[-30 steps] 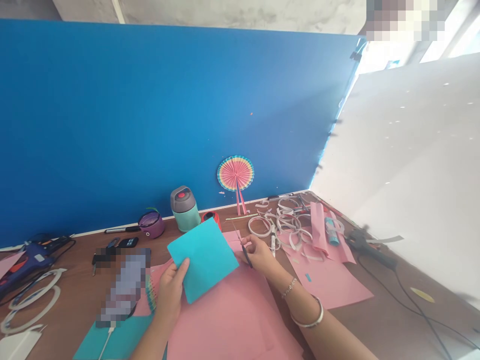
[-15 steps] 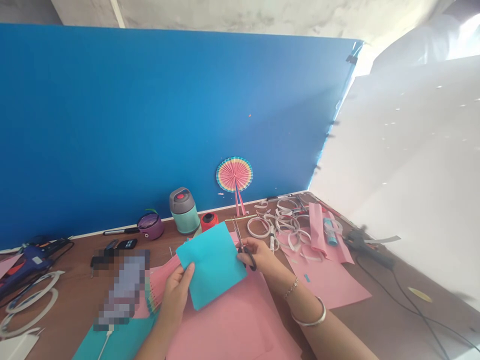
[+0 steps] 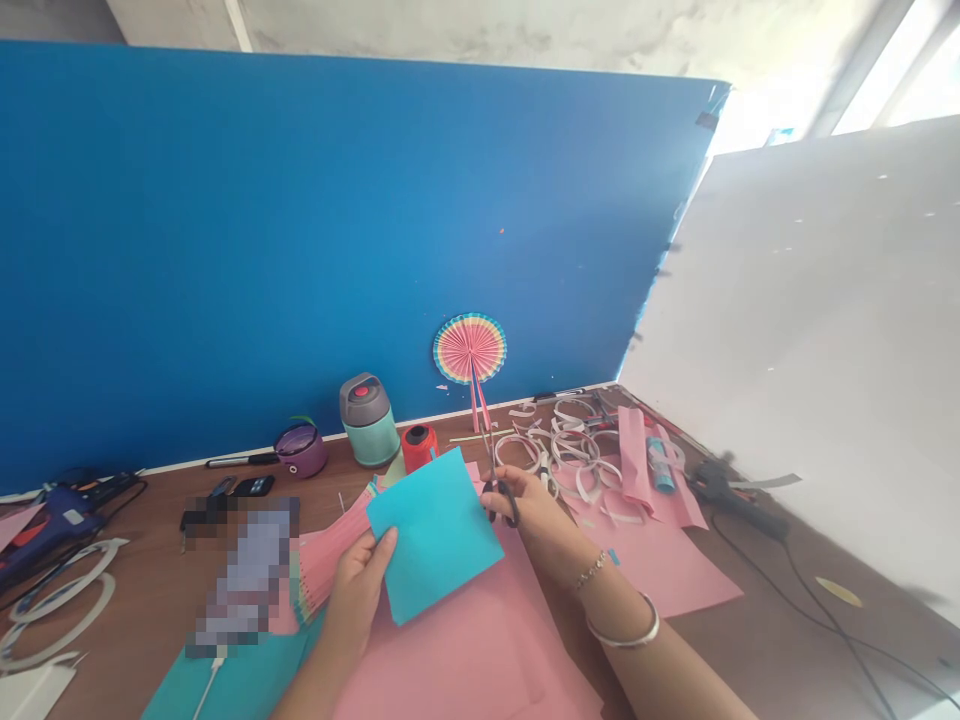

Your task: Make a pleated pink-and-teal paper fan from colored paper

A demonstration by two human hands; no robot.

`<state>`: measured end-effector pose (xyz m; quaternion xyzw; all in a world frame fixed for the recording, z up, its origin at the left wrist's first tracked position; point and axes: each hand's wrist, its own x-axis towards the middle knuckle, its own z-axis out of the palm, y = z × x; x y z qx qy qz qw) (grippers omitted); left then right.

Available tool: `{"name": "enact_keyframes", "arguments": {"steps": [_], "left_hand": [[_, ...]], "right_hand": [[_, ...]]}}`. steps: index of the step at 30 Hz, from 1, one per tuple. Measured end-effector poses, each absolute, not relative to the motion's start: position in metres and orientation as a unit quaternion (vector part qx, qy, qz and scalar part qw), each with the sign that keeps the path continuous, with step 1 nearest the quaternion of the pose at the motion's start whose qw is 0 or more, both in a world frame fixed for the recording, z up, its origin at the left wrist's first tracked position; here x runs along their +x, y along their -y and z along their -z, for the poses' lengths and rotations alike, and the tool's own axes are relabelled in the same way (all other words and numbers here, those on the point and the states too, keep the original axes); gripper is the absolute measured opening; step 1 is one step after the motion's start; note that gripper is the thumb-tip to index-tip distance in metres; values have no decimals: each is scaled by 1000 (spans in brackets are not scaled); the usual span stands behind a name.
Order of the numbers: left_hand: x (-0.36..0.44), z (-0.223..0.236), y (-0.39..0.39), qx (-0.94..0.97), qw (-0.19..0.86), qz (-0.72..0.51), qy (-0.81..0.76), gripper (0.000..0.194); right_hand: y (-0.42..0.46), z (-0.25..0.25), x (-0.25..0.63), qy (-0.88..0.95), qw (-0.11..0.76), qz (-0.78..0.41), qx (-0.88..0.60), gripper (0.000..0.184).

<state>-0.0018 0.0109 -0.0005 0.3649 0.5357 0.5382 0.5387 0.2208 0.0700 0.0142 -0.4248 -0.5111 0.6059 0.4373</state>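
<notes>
My left hand (image 3: pixel 356 590) pinches the lower left corner of a square teal paper (image 3: pixel 435 535) and holds it tilted above a large pink sheet (image 3: pixel 465 650). Just right of the paper, my right hand (image 3: pixel 529 505) has its fingers through the handles of black scissors (image 3: pixel 499 490), whose blades point up and away beside the paper's right edge. A fanned stack of pink and teal pleated paper (image 3: pixel 330 560) lies under the teal square, to the left.
A grey-lidded mint jar (image 3: pixel 367 420), a red tape roll (image 3: pixel 418 445) and a purple pot (image 3: pixel 301 450) stand along the blue board, which bears a paper fan (image 3: pixel 470 350). White paper rings (image 3: pixel 570 445), pink strips and a glue gun (image 3: pixel 731 490) lie right; a blue glue gun (image 3: pixel 52 515) left.
The teal paper has moved right and slightly down with my left hand. My right hand has raised the scissors so the blades now point upward beside the paper.
</notes>
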Motion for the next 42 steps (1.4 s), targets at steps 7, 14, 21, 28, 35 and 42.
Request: {"name": "enact_keyframes", "arguments": {"steps": [7,14,21,28,35,42], "left_hand": [[-2,2,-10,391,533,-535,-526,53],[-4,0,-9,406,516,-531,-535,52],[-6,3,-11,433,498,-531,-532,47],[0,9,2,674,343,-400,-518,27],[24,-3,23,899,112,-239,-349,31],[29,6,28,931,77,-155,-320,27]], "right_hand": [[-80,4,224,535,430,-565,-457,22],[-98,9,254,599,335,-183,-704,32],[-91,1,244,641,283,-40,-713,24],[-87,5,231,667,191,-69,-717,17],[-93,5,231,631,174,-183,-734,41],[-93,9,232,649,263,-202,-685,26]]}}
